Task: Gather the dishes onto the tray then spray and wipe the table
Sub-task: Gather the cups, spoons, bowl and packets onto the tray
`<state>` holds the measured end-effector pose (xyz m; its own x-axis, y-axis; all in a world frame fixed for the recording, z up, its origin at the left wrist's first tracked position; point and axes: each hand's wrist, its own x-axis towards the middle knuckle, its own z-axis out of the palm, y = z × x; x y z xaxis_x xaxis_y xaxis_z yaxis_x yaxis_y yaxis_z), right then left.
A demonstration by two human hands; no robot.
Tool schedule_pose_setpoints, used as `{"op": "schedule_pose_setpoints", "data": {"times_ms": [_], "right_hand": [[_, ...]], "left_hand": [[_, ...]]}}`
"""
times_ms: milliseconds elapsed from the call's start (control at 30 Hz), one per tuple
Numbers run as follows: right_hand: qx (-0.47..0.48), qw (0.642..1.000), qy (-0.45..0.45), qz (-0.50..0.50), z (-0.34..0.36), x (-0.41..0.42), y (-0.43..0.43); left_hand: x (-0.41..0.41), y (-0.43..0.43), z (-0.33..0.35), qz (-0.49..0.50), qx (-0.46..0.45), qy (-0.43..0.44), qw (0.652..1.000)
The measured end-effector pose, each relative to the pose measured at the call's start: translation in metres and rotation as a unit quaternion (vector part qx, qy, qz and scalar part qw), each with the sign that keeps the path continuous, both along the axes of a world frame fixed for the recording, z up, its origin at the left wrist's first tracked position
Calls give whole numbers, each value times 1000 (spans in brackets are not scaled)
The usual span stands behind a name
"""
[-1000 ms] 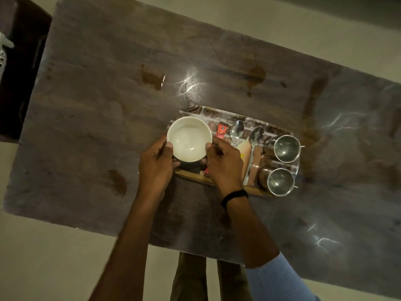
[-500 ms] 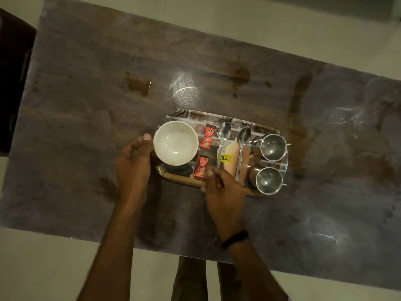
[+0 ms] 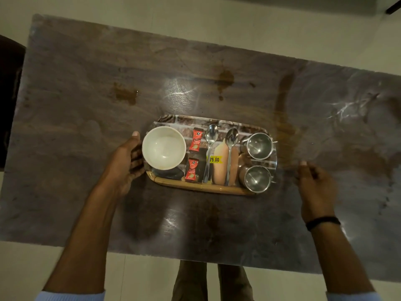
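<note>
A patterned tray (image 3: 204,188) sits mid-table, near the front edge. It carries a white bowl (image 3: 163,147) at its left end, two red sachets (image 3: 197,140), two spoons (image 3: 211,135), a peach-coloured piece with a yellow price sticker (image 3: 220,172) and two steel cups (image 3: 259,146) at its right end. My left hand (image 3: 128,164) is cupped against the tray's left end, fingers curled on the rim below the bowl and thumb up beside it. My right hand (image 3: 313,183) hovers, blurred, a short way right of the tray, fingers apart and holding nothing.
The dark stone table (image 3: 76,131) shows brown spill stains at the back left (image 3: 125,95), back middle (image 3: 224,78) and a long streak (image 3: 282,118) right of the tray. A dark piece of furniture (image 3: 8,94) stands off the left end. My legs show below the front edge.
The bowl was set down on the tray's left end. My right hand left the tray's front rim and swung out to the right. My left hand stayed at the left end.
</note>
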<state>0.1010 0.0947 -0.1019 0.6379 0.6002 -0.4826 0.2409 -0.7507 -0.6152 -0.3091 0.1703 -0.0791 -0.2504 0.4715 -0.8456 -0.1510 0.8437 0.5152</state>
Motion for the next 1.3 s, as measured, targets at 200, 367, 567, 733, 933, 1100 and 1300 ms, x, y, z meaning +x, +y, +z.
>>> {"op": "schedule_pose_setpoints", "data": {"times_ms": [200,367,567,733,933,1100,1300], "right_hand": [[-35,994,90,43,-22,-20,30],[-21,994,107,11,-29,-27,29],[15,987,156,-43,-24,-36,30],[6,986,154,-65,-26,-22,8],[18,980,163,-116,4,7,-37],[12,978,142,-151,25,55,-81],[17,976,112,-185,43,153,-138]], "left_hand": [[7,-2,-8,2,6,13,1000],[9,-2,-13,8,2,13,1000],[11,-3,-14,19,-4,11,1000],[21,-13,-9,8,-1,20,1000],[59,-38,11,-27,21,6,999],[111,-65,19,-38,29,-14,999],[217,-108,28,-53,28,-50,997]]}}
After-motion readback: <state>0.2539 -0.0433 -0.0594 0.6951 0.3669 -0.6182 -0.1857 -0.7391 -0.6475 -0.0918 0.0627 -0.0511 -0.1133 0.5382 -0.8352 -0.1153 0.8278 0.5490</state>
